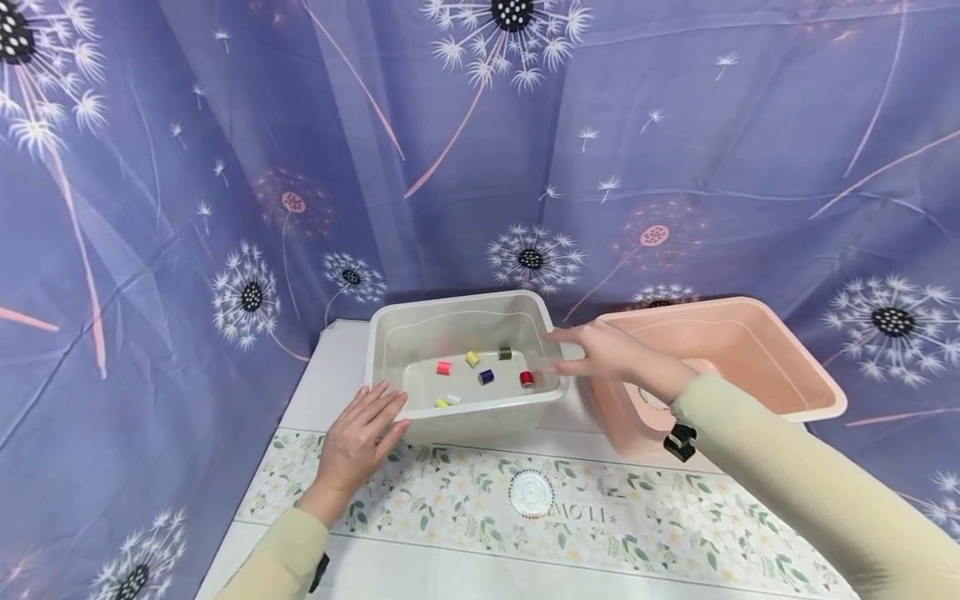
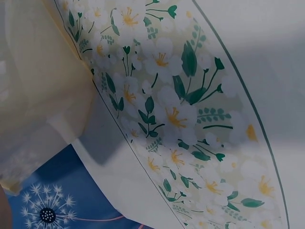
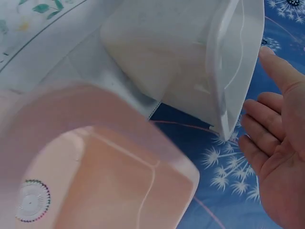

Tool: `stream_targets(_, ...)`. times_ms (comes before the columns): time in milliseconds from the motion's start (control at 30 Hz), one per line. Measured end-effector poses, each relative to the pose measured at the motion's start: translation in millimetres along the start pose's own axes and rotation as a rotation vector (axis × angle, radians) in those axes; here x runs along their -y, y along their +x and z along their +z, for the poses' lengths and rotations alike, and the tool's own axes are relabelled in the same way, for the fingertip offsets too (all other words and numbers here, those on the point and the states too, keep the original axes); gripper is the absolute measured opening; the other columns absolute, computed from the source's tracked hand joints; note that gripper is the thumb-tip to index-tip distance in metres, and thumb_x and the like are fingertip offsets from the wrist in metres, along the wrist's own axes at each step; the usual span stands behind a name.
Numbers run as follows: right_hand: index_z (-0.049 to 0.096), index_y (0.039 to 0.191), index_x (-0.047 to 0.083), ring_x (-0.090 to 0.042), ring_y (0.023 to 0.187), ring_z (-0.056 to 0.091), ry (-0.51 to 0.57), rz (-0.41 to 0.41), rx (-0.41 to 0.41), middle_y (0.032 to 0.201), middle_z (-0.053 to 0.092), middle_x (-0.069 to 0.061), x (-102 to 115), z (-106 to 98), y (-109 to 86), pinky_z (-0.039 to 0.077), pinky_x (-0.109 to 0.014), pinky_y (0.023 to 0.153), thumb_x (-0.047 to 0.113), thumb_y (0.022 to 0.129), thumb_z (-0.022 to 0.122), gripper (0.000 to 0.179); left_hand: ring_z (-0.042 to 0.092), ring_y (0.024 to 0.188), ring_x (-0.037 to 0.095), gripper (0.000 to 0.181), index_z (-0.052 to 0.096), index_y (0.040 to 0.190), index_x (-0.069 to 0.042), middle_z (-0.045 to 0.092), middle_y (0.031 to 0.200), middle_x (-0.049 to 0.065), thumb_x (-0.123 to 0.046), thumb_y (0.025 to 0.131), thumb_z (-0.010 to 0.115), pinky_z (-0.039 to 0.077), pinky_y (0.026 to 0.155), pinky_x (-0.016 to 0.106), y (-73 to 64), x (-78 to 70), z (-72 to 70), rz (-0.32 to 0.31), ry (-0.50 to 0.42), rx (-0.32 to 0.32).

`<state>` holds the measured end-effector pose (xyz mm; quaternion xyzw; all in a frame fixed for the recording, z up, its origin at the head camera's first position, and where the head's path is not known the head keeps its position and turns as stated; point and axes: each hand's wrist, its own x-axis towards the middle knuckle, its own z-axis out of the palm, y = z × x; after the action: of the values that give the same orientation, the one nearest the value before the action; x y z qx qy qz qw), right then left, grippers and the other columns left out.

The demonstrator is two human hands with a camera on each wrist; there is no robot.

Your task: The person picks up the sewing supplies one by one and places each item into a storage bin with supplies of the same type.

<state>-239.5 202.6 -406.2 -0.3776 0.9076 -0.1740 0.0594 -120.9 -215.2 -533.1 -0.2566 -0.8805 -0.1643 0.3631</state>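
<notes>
Several small thread spools lie on the floor of a pale grey bin [image 1: 480, 407]: a pink spool [image 1: 444, 367], a yellow spool [image 1: 472, 358], a dark green spool [image 1: 505, 353], a navy spool [image 1: 486, 377], a red spool [image 1: 527, 379], plus a white and a yellow-green one by the front wall. My left hand [image 1: 358, 442] rests at the bin's front left corner, fingers extended at the rim. Over the right rim reaches my right hand [image 1: 592, 350], its fingers pointing into the bin with nothing held. In the right wrist view that hand's palm shows, fingers loosely extended.
A pink bin [image 1: 787, 367] stands right of the grey one; inside it lies a round disc of coloured pins [image 3: 33, 201]. Another round pin disc [image 1: 531, 493] sits on the flowered tablecloth [image 1: 450, 508] in front. A blue dandelion-print curtain [image 1: 450, 208] hangs behind.
</notes>
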Motion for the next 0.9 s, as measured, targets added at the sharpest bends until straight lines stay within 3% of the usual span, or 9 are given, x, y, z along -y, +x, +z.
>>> stream_targets(67, 0.066, 0.143, 0.0, -0.033, 0.1, 0.078, 0.002, 0.014, -0.004, 0.138, 0.069, -0.024, -0.7, -0.4, -9.5, 0.06, -0.057, 0.103, 0.033, 0.099, 0.079, 0.056, 0.071, 0.124, 0.036, 0.065, 0.078, 0.127, -0.007, 0.078, 0.124, 0.012, -0.059, 0.112, 0.042, 0.055, 0.11, 0.059, 0.3, -0.3, -1.2, -0.001, -0.002, 0.01)
stream_targets(200, 0.065, 0.144, 0.0, -0.013, 0.07, 0.068, 0.018, 0.05, 0.002, 0.096, 0.079, -0.011, -3.2, -1.2, -27.8, 0.064, -0.049, 0.087, 0.037, 0.098, 0.08, 0.06, 0.07, 0.126, 0.036, 0.066, 0.078, 0.129, -0.007, 0.078, 0.125, 0.012, -0.059, 0.112, 0.041, 0.049, 0.12, 0.052, 0.1, -1.4, -3.7, -0.002, -0.001, 0.043)
stream_targets(300, 0.065, 0.144, 0.001, -0.003, 0.056, 0.049, 0.044, 0.071, -0.001, 0.068, 0.063, 0.003, -5.5, -2.7, -40.8, 0.058, -0.037, 0.066, 0.037, 0.098, 0.08, 0.061, 0.069, 0.127, 0.035, 0.067, 0.077, 0.129, -0.007, 0.077, 0.127, 0.012, -0.06, 0.112, 0.04, 0.044, 0.124, 0.047, 0.4, -2.4, -6.2, -0.002, 0.001, 0.065)
stream_targets(400, 0.066, 0.143, 0.0, -0.005, 0.058, 0.051, 0.041, 0.061, -0.032, 0.086, 0.074, -0.008, -6.7, -5.0, -54.2, 0.054, -0.034, 0.063, 0.035, 0.097, 0.081, 0.059, 0.069, 0.127, 0.036, 0.067, 0.077, 0.129, -0.006, 0.077, 0.127, 0.013, -0.06, 0.112, 0.04, 0.039, 0.128, 0.044, 2.6, -3.6, -8.9, -0.004, -0.005, 0.075)
stream_targets(500, 0.066, 0.143, -0.001, -0.025, 0.088, 0.075, 0.027, 0.056, -0.054, 0.128, 0.074, -0.021, -7.4, -6.0, -66.1, 0.064, -0.047, 0.089, 0.034, 0.098, 0.08, 0.059, 0.069, 0.127, 0.037, 0.067, 0.077, 0.13, -0.006, 0.077, 0.127, 0.014, -0.06, 0.112, 0.04, 0.031, 0.132, 0.036, 3.7, -3.9, -10.6, -0.007, -0.013, 0.082)
stream_targets(567, 0.066, 0.143, -0.001, -0.038, 0.112, 0.074, 0.033, 0.066, -0.062, 0.144, 0.066, -0.022, -8.1, -6.2, -74.1, 0.058, -0.058, 0.105, 0.034, 0.098, 0.08, 0.058, 0.069, 0.127, 0.037, 0.068, 0.077, 0.13, -0.006, 0.077, 0.128, 0.014, -0.06, 0.112, 0.04, 0.034, 0.13, 0.038, 4.2, -4.1, -11.6, -0.009, -0.013, 0.091)
stream_targets(633, 0.065, 0.144, 0.0, -0.045, 0.125, 0.068, 0.041, 0.077, -0.069, 0.144, 0.066, -0.021, -8.7, -6.2, -82.3, 0.052, -0.064, 0.111, 0.034, 0.098, 0.08, 0.059, 0.069, 0.127, 0.037, 0.067, 0.077, 0.131, -0.007, 0.076, 0.128, 0.014, -0.06, 0.112, 0.041, 0.038, 0.129, 0.04, 3.9, -3.6, -12.2, -0.008, -0.01, 0.097)
stream_targets(767, 0.066, 0.143, 0.0, -0.04, 0.116, 0.073, 0.009, 0.066, -0.102, 0.141, 0.069, -0.018, -11.6, -5.8, -100.0, 0.06, -0.059, 0.101, 0.033, 0.097, 0.082, 0.059, 0.068, 0.128, 0.037, 0.048, 0.076, 0.132, -0.007, 0.076, 0.129, 0.014, -0.045, 0.104, 0.069, 0.041, 0.127, 0.044, 3.7, -2.3, -12.8, -0.008, -0.025, 0.106)
stream_targets(900, 0.067, 0.143, 0.004, -0.033, 0.107, 0.076, -0.058, 0.069, -0.144, 0.137, 0.072, -0.014, -14.6, -5.6, -117.8, 0.065, -0.051, 0.085, 0.031, 0.094, 0.085, 0.059, 0.069, 0.127, 0.037, 0.05, 0.075, 0.133, -0.007, 0.076, 0.129, 0.015, -0.03, 0.089, 0.083, 0.035, 0.13, 0.039, 4.9, -1.9, -12.7, -0.001, -0.038, 0.11)
